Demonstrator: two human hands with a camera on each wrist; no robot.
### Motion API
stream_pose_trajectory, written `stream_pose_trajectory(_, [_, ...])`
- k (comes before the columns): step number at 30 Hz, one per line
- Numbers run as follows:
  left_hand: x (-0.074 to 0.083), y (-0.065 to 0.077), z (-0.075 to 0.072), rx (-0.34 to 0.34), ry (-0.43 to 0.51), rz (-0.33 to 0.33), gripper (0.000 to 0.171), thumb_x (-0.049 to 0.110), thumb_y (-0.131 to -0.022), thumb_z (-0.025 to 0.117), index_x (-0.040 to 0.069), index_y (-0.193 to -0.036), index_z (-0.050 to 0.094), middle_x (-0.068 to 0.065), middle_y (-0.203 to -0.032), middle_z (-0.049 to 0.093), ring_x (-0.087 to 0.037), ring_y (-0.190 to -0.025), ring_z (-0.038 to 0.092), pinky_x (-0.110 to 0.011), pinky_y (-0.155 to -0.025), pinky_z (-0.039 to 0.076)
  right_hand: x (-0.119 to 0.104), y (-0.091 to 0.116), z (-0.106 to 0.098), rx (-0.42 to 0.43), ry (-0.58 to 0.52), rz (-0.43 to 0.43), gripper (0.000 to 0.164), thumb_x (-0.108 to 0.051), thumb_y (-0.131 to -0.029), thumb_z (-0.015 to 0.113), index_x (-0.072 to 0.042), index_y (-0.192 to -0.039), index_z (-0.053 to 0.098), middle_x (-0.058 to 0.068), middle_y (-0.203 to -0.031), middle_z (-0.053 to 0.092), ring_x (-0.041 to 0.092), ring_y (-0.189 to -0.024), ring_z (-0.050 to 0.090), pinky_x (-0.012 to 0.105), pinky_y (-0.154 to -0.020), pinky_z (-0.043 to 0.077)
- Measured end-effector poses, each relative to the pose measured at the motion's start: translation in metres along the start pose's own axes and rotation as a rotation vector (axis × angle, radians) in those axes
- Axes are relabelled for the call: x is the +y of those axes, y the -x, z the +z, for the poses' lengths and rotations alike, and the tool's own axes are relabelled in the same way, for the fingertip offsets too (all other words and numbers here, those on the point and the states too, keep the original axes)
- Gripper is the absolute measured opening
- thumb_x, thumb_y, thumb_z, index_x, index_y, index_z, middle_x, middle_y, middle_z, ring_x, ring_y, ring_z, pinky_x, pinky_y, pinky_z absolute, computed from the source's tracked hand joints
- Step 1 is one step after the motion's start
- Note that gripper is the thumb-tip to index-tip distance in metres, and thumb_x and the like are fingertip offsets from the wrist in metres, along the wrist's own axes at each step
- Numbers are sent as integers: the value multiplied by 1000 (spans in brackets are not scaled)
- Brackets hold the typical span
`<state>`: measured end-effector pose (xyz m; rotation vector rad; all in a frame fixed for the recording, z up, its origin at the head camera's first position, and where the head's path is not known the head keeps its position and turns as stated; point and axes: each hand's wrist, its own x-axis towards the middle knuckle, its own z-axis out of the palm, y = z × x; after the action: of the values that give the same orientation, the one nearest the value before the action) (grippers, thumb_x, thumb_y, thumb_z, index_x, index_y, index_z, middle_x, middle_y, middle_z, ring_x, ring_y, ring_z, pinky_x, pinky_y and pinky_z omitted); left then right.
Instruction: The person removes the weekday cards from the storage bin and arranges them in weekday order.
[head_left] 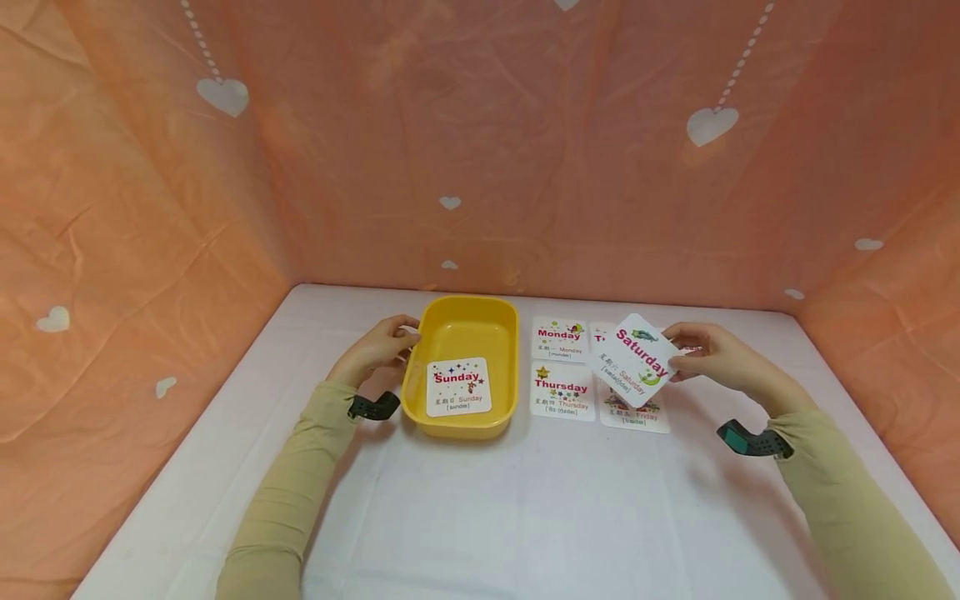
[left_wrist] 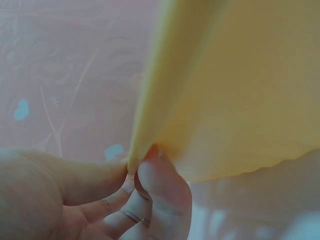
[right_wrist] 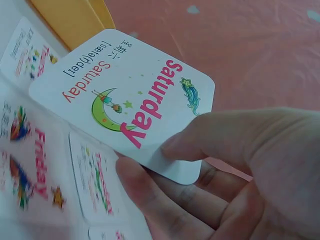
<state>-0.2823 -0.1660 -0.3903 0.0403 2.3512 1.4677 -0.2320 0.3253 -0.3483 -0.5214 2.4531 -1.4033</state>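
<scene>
A white Saturday card [head_left: 637, 358] is tilted above other cards, pinched at one corner between the thumb and fingers of my right hand [head_left: 708, 357]. In the right wrist view the printed face of the Saturday card [right_wrist: 135, 100] shows fully apart from the thumb's corner. On the left, my left hand [head_left: 378, 348] grips the side rim of a yellow plastic tray [head_left: 472, 333]. The left wrist view shows the thumb and a finger pinching the wall of the tray [left_wrist: 240, 100]. Inside the tray, near its front end, lies a Sunday card [head_left: 458, 387].
Right of the tray, a Monday card [head_left: 560, 340], a Thursday card [head_left: 562, 392] and a Friday card [head_left: 637, 418] lie in rows. The held card and right hand partly hide others. A white cloth covers the table [head_left: 525, 517]; an orange curtain [head_left: 525, 150] hangs behind.
</scene>
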Motion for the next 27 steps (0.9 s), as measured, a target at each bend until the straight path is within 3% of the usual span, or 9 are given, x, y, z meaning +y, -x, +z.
stream_pose_trajectory(12, [2,1,1,3,-13,0,38,15,-102,47,-1,-135,41,-21,-105,59,-22,-77,60,-32,-67,52,30,44,-21,124,54,69,37,-7,-92,63,9,-123,50,13,-109,61,12,-87,64,33,-72,55])
stream_pose_trajectory(20, [1,0,0,1,-12,9,38,15,-102,47,-2,-135,40,-22,-107,60,-23,-78,60,-32,-68,53,52,57,-42,177,42,89,34,-7,-93,63,6,-121,50,-3,-99,65,13,-81,66,29,-71,55])
stream_pose_trajectory(24, [1,1,1,5,-11,-2,38,16,-102,48,-1,-135,41,-21,-105,59,-23,-79,60,-32,-68,53,65,62,-52,208,-49,88,22,-4,-93,61,-7,-115,57,-10,-95,66,8,-81,65,25,-69,54])
stream_pose_trajectory(27, [1,1,1,13,-26,-19,38,17,-101,49,1,-136,42,-19,-106,60,-24,-81,60,-32,-70,53,73,66,-56,223,-114,72,24,-1,-94,59,-18,-111,60,-11,-96,66,7,-82,65,23,-70,54])
